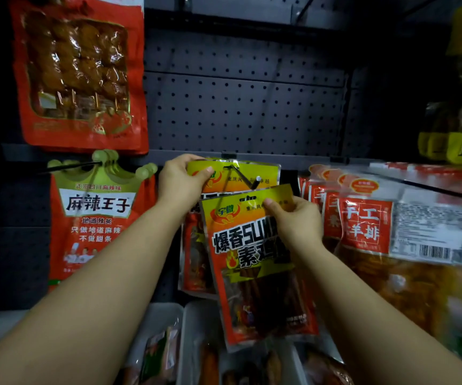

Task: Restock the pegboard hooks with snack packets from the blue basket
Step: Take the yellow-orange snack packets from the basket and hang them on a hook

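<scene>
Both hands reach forward: left hand [181,184] pinches the hung packet [241,173], right hand [293,220] the loose packet [255,259].

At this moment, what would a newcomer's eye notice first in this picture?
In the centre, the right hand pinches the top of a shiny orange-and-yellow snack packet, just below the tip of a black metal hook. The left hand grips the matching packet already on that hook. At upper left hangs a large red skewer-snack bag.
</scene>
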Motion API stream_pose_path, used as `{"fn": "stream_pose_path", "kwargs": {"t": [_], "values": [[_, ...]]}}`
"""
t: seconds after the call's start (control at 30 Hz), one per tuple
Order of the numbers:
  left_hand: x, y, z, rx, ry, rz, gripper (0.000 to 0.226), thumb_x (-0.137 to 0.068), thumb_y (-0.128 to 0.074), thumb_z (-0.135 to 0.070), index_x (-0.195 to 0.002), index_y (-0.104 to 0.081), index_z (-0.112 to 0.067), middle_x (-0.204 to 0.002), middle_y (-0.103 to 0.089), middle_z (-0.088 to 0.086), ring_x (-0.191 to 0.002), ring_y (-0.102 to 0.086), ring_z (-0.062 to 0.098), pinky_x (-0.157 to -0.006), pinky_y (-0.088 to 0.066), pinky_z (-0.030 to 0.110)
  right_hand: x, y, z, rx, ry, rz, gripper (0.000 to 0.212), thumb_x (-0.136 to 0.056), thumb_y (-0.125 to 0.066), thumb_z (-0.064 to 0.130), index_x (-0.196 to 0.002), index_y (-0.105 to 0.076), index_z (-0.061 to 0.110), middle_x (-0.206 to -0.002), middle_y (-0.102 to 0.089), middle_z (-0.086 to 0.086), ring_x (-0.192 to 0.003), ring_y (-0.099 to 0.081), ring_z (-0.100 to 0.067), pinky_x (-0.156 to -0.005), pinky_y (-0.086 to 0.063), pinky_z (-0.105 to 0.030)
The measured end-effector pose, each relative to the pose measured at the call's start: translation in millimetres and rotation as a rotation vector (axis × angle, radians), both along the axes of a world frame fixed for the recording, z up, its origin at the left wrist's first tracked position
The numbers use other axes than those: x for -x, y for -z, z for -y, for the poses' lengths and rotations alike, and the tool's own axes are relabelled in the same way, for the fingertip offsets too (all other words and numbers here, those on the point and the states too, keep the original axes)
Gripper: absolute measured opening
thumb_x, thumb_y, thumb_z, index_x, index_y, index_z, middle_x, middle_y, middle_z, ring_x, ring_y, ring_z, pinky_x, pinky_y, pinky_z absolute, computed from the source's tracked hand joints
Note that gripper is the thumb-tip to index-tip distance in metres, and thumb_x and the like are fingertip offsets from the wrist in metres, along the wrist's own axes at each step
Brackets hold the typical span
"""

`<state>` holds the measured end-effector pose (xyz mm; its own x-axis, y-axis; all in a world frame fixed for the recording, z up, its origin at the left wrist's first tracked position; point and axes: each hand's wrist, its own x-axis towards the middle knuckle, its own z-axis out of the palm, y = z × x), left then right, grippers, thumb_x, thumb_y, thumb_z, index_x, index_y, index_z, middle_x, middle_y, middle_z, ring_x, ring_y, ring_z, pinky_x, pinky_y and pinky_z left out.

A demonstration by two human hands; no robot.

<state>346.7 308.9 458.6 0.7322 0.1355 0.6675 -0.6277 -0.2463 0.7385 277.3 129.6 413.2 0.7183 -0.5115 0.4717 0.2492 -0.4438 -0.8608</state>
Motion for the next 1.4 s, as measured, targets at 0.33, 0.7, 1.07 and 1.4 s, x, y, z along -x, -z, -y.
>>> {"fn": "stream_pose_path", "kwargs": {"t": [0.33,0.7,1.07,1.4], "values": [[38.9,20.1,-12.0,0.124,0.029,0.064,0.045,-0.081,-0.072,-0.015,-0.118,-0.048,-0.019,-0.116,-0.051,-0.004,-0.100,-0.052,0.005,-0.084,-0.039,0.012,40.7,21.6,1.6,-0.097,-0.134,0.161,0.015,-0.078,-0.077,0.021,-0.072,-0.063,0.020,-0.060,-0.069,0.013,-0.057,-0.064,0.002,-0.055,-0.048,-0.017],[136.8,41.9,-15.5,0.156,0.476,-0.138,0.028,-0.063,-0.071,-0.037,-0.085,-0.070,-0.020,-0.080,-0.076,-0.003,-0.074,-0.072,0.011,-0.062,-0.055,0.019,118.4,10.2,-20.2,-0.234,-0.332,0.302,0.010,-0.081,-0.072,0.025,-0.087,-0.068,0.019,-0.083,-0.076,0.006,-0.074,-0.073,-0.009,-0.058,-0.056,-0.017],[169.3,32.5,-22.7,0.213,0.409,0.092,0.017,-0.066,-0.069,-0.035,-0.074,-0.067,-0.020,-0.072,-0.074,-0.006,-0.067,-0.069,0.007,-0.059,-0.053,0.017,151.4,-25.6,-25.0,-0.013,-0.382,0.372,0.021,-0.069,-0.065,0.052,-0.070,-0.068,0.032,-0.076,-0.072,0.007,-0.075,-0.069,-0.011,-0.070,-0.057,-0.036],[168.5,16.0,-24.5,0.227,0.301,0.182,0.015,-0.077,-0.070,-0.030,-0.085,-0.070,-0.018,-0.084,-0.075,-0.003,-0.080,-0.072,0.015,-0.071,-0.057,0.027,137.4,-53.5,-31.4,0.000,-0.331,0.412,0.019,-0.082,-0.071,0.033,-0.069,-0.064,0.021,-0.072,-0.071,-0.002,-0.068,-0.066,-0.013,-0.066,-0.054,-0.033]]}}
